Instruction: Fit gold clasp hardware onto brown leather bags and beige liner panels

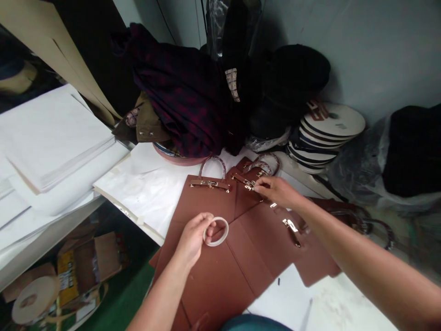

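Note:
A thin roll of pale tape (225, 232) is gripped by my left hand (198, 234), whose fingers pass through the ring. Under it lie flat brown leather bag panels (213, 266), some with wrapped handles and shiny metal clasps. My right hand (275, 191) reaches to the upper right of the panels, thumb and fingers pinched together at a metal clasp (249, 184). Whether a bit of tape is between those fingertips is too small to make out. Left of that hand, another clasp (208, 184) sits below an upright handle (212, 161).
Stacked white sheets (58, 133) lie at the left. Dark checked cloth (179, 87) is heaped at the back, beside black rolls (296, 69) and stacked white reels (337, 119). A plastic-wrapped black bundle (413, 147) stands at right. Below the table edge are an open cardboard box (106, 257) and a reel (34, 299).

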A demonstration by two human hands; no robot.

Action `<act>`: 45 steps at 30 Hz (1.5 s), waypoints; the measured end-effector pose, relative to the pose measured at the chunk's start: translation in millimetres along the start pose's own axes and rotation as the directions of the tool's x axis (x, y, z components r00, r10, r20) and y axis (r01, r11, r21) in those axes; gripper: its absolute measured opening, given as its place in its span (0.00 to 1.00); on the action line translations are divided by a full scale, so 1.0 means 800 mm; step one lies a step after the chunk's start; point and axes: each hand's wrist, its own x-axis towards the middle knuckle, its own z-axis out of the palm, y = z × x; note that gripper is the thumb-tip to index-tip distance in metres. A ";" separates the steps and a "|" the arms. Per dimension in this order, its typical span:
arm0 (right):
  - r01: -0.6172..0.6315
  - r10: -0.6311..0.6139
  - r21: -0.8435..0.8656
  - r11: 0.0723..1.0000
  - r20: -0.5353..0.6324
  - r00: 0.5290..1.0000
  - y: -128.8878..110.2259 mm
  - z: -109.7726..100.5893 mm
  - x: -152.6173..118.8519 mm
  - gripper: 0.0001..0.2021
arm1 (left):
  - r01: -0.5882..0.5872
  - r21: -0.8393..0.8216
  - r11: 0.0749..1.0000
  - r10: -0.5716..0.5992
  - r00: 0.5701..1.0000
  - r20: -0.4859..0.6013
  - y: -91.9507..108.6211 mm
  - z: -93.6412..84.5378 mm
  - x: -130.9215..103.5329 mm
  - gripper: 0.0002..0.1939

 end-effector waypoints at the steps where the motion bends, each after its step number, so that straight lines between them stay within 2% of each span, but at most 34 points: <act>1: -0.004 0.006 -0.070 0.998 0.019 1.000 0.015 0.003 0.013 0.09 | -0.042 0.080 0.996 0.042 0.999 0.000 0.006 -0.014 -0.001 0.19; 5: 0.034 -0.016 -0.223 0.974 0.080 0.997 0.060 0.023 0.053 0.06 | -0.200 0.417 0.886 0.251 0.966 -0.069 0.030 -0.062 0.014 0.17; 8: 0.052 -0.026 -0.284 0.957 0.095 0.995 0.072 0.034 0.066 0.05 | -0.299 0.650 0.699 0.451 0.889 -0.076 0.042 -0.090 0.040 0.15; 10: 0.059 -0.031 -0.326 0.944 0.091 0.995 0.074 0.037 0.069 0.05 | -0.302 0.750 0.589 0.525 0.848 -0.071 0.045 -0.103 0.057 0.14; 12: 0.059 -0.034 -0.359 0.931 0.076 0.997 0.075 0.038 0.070 0.04 | -0.273 0.784 0.557 0.536 0.840 -0.088 0.045 -0.111 0.069 0.13; 14: 0.057 -0.037 -0.385 0.921 0.061 0.997 0.074 0.039 0.069 0.03 | -0.255 0.767 0.589 0.522 0.845 -0.120 0.044 -0.113 0.075 0.13; 18: 0.017 -0.022 -0.427 0.904 -0.005 1.000 0.068 0.042 0.066 0.02 | -0.205 0.558 0.804 0.401 0.881 -0.254 0.043 -0.105 0.073 0.15; 20: -0.017 -0.014 -0.453 0.891 -0.066 0.998 0.064 0.045 0.062 0.07 | -0.184 0.479 0.858 0.345 0.898 -0.272 0.048 -0.099 0.070 0.19; 22: 0.002 -0.051 -0.514 0.858 -0.081 0.995 0.061 0.047 0.057 0.09 | -0.196 0.447 0.873 0.329 0.913 -0.242 0.054 -0.093 0.066 0.22; 24: 0.062 -0.103 -0.576 0.815 -0.039 0.994 0.059 0.049 0.049 0.08 | -0.211 0.423 0.881 0.319 0.926 -0.202 0.061 -0.087 0.064 0.22; 26: 0.110 -0.131 -0.599 0.793 0.009 0.991 0.058 0.051 0.042 0.11 | -0.219 0.422 0.880 0.315 0.933 -0.173 0.066 -0.083 0.062 0.23; 31: 0.168 -0.163 -0.588 0.792 0.061 0.985 0.051 0.050 0.047 0.12 | -0.239 0.425 0.873 0.329 0.932 -0.153 0.070 -0.080 0.058 0.25; 34: 0.161 -0.176 -0.568 0.807 0.030 0.984 0.038 0.036 0.045 0.08 | -0.276 0.374 0.885 0.345 0.929 -0.133 0.071 -0.081 0.047 0.25; 36: 0.082 -0.157 -0.484 0.871 -0.118 0.981 0.031 0.027 0.016 0.13 | -0.299 0.341 0.891 0.356 0.927 -0.116 0.073 -0.082 0.037 0.25; 37: 0.021 -0.115 -0.387 0.922 -0.220 0.969 0.029 0.026 -0.011 0.15 | -0.311 0.328 0.892 0.362 0.926 -0.106 0.075 -0.083 0.032 0.25; 39: -0.129 0.095 -0.059 0.990 -0.396 0.913 0.032 0.040 -0.086 0.14 | -0.331 0.309 0.892 0.374 0.923 -0.092 0.079 -0.083 0.024 0.24; 40: -0.219 0.246 0.115 0.969 -0.347 0.905 0.036 0.055 -0.131 0.18 | -0.336 0.303 0.892 0.377 0.922 -0.088 0.081 -0.083 0.021 0.25; 41: -0.355 0.429 0.286 0.890 -0.260 0.865 0.042 0.076 -0.176 0.23 | -0.338 0.295 0.894 0.377 0.922 -0.087 0.084 -0.081 0.020 0.25; 42: -0.485 0.601 0.459 0.744 -0.145 0.786 0.048 0.100 -0.218 0.26 | -0.339 0.286 0.896 0.377 0.922 -0.088 0.086 -0.079 0.019 0.25; 43: -0.544 0.730 0.624 0.561 -0.064 0.680 0.055 0.126 -0.255 0.29 | -0.339 0.275 0.900 0.375 0.923 -0.087 0.088 -0.077 0.018 0.26; 44: -0.550 0.812 0.738 0.391 0.005 0.584 0.061 0.151 -0.284 0.31 | -0.339 0.265 0.903 0.371 0.925 -0.084 0.089 -0.073 0.018 0.27; 45: -0.499 0.859 0.820 0.280 0.018 0.512 0.066 0.173 -0.305 0.32 | -0.339 0.257 0.905 0.369 0.926 -0.079 0.091 -0.070 0.019 0.27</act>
